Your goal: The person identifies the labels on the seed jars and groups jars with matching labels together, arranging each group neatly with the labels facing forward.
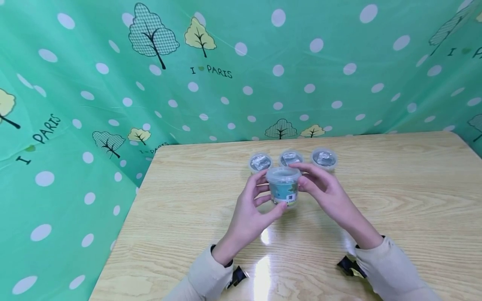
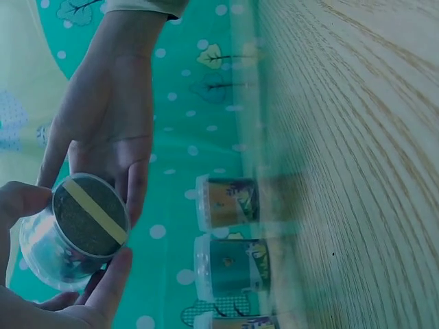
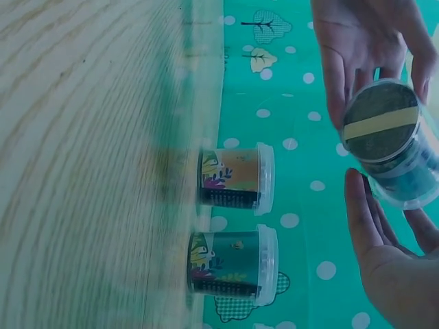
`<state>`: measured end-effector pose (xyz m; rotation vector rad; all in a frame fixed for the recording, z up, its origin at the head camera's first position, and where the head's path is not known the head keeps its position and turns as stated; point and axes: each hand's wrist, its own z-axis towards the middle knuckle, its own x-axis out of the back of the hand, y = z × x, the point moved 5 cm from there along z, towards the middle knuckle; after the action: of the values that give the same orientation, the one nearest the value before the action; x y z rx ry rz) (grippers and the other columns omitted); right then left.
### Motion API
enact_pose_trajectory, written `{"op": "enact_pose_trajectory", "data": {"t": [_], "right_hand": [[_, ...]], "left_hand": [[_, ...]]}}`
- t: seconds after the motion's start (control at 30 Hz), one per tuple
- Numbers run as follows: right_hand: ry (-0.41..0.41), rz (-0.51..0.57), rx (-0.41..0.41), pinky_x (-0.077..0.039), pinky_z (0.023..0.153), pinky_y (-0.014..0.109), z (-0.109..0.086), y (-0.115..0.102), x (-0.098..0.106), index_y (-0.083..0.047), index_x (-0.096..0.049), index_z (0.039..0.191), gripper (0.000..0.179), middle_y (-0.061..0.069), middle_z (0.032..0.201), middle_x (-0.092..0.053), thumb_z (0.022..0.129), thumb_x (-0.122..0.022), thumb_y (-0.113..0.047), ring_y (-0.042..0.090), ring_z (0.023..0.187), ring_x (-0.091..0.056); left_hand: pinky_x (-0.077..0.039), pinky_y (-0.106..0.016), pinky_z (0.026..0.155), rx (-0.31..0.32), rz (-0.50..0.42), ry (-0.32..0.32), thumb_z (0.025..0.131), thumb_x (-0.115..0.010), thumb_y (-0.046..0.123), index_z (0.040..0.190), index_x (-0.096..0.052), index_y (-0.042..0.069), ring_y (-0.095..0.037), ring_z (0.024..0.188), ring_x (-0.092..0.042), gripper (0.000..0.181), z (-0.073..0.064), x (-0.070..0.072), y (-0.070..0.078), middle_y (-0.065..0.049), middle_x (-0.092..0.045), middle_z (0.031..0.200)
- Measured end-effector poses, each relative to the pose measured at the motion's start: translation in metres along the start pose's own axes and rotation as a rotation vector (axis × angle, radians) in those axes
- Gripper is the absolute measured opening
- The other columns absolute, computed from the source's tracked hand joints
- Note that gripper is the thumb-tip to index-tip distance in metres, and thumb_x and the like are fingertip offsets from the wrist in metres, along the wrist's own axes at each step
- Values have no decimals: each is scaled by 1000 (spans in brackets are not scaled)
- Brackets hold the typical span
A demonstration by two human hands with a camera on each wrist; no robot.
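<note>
A small clear-lidded plastic tub with a blue printed label is held up above the table, roughly upright. My left hand grips it, thumb across the front and fingers round its side. In the left wrist view the tub's dark underside shows, crossed by a pale yellow strip. On the other side my right hand is at the lid, its fingers fairly straight and its thumb close to the rim. Whether those right fingertips press on the tub is hard to tell.
Behind the held tub, three similar lidded tubs stand in a row: a left one, a middle one and a right one. Side labels show orange and green. A green dotted curtain hangs beyond the wooden table.
</note>
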<state>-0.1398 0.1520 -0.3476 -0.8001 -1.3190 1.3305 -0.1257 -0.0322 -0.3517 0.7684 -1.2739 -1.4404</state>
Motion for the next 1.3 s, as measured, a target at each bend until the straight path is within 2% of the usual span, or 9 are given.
{"op": "enact_pose_trajectory", "data": {"t": [0.2,0.5,0.67,1.0,1.17,1.3], "right_hand": [[3,8,3,-56,95,24,0,0,0,-5,-53,138,36,11,140,-52,103,-53,-16,9,118,-59],[80,-28,11,-54,95,20,1,0,1,-6,-59,130,33,6,135,-55,99,-61,-15,11,115,-61],[101,-28,22,-54,94,20,1,1,0,-5,-60,128,32,7,132,-56,97,-65,-14,12,114,-61],[33,-27,13,-55,94,23,1,1,-1,-9,-51,143,41,10,142,-52,103,-56,-17,10,117,-59],[2,-28,-5,-56,94,24,2,3,-2,-11,-50,144,42,10,142,-52,103,-55,-20,10,118,-59],[12,-32,-13,-55,94,23,1,4,-2,-11,-52,142,41,9,140,-53,102,-57,-20,12,117,-60]], "left_hand": [[-57,-31,95,11,-11,-11,84,-76,9,148,-37,16,-24,117,-59,75,-1,0,-1,-9,-52,134],[-53,-31,102,1,22,-13,85,-74,8,148,-36,17,-20,124,-55,74,2,-1,-1,-5,-51,138],[-54,-31,100,15,14,0,85,-77,9,147,-38,18,-20,121,-56,74,1,0,-4,-4,-51,137],[-55,-30,98,23,-25,8,85,-76,8,146,-38,16,-24,120,-57,73,2,2,-4,-9,-51,137],[-55,-31,98,30,-22,3,84,-76,7,146,-38,17,-24,121,-56,73,2,2,-5,-8,-51,137],[-54,-30,100,26,-23,-7,85,-75,6,147,-37,17,-24,121,-56,73,2,2,-6,-7,-51,138]]}}
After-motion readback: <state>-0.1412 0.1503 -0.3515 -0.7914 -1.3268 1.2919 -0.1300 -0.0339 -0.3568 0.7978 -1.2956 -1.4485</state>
